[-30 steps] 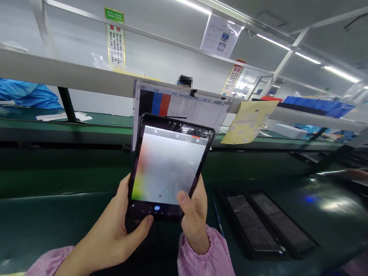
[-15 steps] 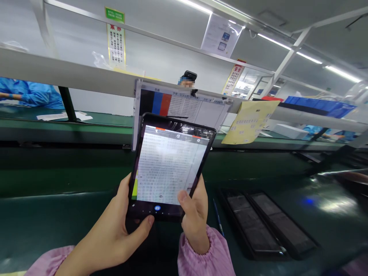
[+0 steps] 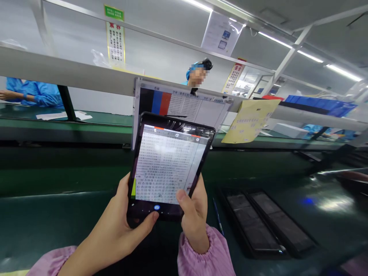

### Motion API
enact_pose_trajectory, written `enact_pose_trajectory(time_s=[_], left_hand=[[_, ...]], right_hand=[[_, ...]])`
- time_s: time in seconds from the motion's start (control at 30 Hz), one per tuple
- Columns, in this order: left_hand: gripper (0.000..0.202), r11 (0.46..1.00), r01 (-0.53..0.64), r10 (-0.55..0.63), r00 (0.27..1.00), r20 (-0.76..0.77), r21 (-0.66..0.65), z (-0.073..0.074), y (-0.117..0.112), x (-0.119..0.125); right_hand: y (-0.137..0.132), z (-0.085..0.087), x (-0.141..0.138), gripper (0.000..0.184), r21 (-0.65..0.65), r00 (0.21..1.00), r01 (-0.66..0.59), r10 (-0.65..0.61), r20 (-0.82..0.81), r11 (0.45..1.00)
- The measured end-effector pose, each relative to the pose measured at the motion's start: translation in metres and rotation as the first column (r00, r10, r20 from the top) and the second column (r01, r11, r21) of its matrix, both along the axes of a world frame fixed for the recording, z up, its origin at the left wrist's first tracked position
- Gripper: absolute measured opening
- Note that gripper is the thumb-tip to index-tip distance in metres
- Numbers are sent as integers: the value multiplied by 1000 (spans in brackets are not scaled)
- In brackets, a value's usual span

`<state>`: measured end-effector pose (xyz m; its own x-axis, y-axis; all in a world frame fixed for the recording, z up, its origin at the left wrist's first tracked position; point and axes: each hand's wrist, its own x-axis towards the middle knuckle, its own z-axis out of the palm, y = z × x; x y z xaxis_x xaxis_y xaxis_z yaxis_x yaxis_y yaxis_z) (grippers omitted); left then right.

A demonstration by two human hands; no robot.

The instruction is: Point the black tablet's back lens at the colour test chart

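A black tablet is held up in front of me, tilted a little to the right. My left hand grips its lower left side, thumb at the bottom edge near the blue camera button. On the lower right, my right hand is closed around the edge, its thumb over the screen's corner. Lines of printed characters show sharply on the screen in a camera view. Behind the tablet a printed test chart hangs from the shelf, with black, blue and red blocks and rows of text; the tablet hides its lower part.
Two dark tablets lie side by side on the green bench, with a blue pen left of them. A yellow sheet hangs from the shelf. People in blue work beyond it.
The text on the tablet screen has gone from blurred to sharp. My left thumb has slid slightly right along the bottom edge. A person behind the shelf has risen further into view.
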<state>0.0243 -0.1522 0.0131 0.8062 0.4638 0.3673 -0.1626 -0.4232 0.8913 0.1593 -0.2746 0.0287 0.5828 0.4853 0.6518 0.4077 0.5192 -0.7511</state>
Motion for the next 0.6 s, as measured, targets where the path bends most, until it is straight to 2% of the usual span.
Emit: enact_pose_trajectory(time_s=[0.1, 0.2, 0.4, 0.6], left_hand=[[70, 999, -42, 42, 999, 12, 13, -3, 1, 2], [70, 997, -76, 76, 997, 15, 7, -3, -1, 4], [74, 998, -23, 23, 1000, -13, -52, 3, -3, 0], [73, 976, 102, -95, 994, -44, 191, 4, 10, -8]], right_hand=[[1, 0, 0, 47, -13, 999, 28, -29, -14, 1000], [1, 1, -1, 48, 0, 1000, 6, -6, -20, 1000], [2, 1, 0, 44, 24, 1000, -2, 3, -9, 1000], [1, 0, 0, 36, 71, 997, -75, 74, 19, 995]])
